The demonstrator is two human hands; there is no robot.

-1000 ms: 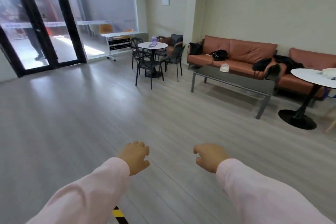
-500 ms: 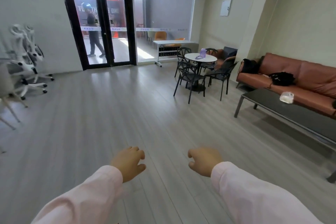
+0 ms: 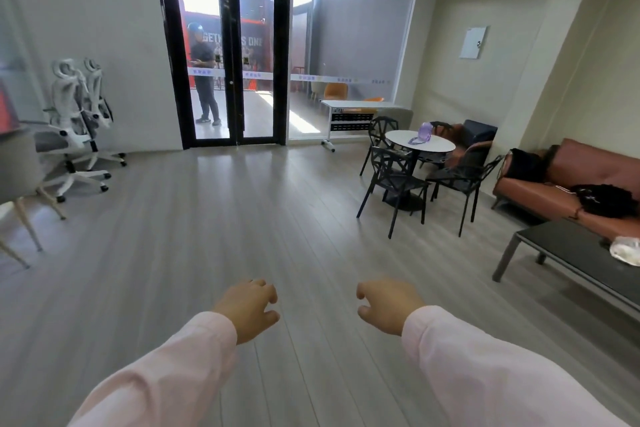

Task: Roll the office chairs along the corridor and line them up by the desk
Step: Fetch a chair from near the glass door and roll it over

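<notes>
Head view. Against half a second ago the sight line has swung further left: the black-framed glass double door [image 3: 228, 55] now stands centre, the brown sofa [image 3: 568, 180] has slid to the right edge, and the two white office chairs [image 3: 74, 125] sit further into frame at the left wall. My hands are placed as before.

Left hand [image 3: 247, 310] and right hand [image 3: 388, 308] are both stretched forward over the floor [image 3: 207, 218], backs up, fingers loosely curled, holding nothing. Pale pink sleeves cover both arms to the wrist.

The office chairs stand side by side, well apart from my hands, close against the left wall beside the door. Each is upright, long axis vertical through a tall back and headrest. The seats point left in frame; the backs are on the door side. Frames are white plastic with open mesh backs, seat pads grey, and each has a white star base on dark castors resting on the floor.

The floor is grey wood-look plank, matt with a soft sheen near the door. To the right, a round white counter [image 3: 419, 142] carries a purple translucent item [image 3: 423, 135]. Angular black chairs [image 3: 398, 180] of open strut form are set round it. A low dark rectangular counter [image 3: 571, 250] on grey legs stands before the sofa, which looks like smooth leather and bears black bags [image 3: 602, 199]. A person [image 3: 204, 80] stands outside the glass.
</notes>
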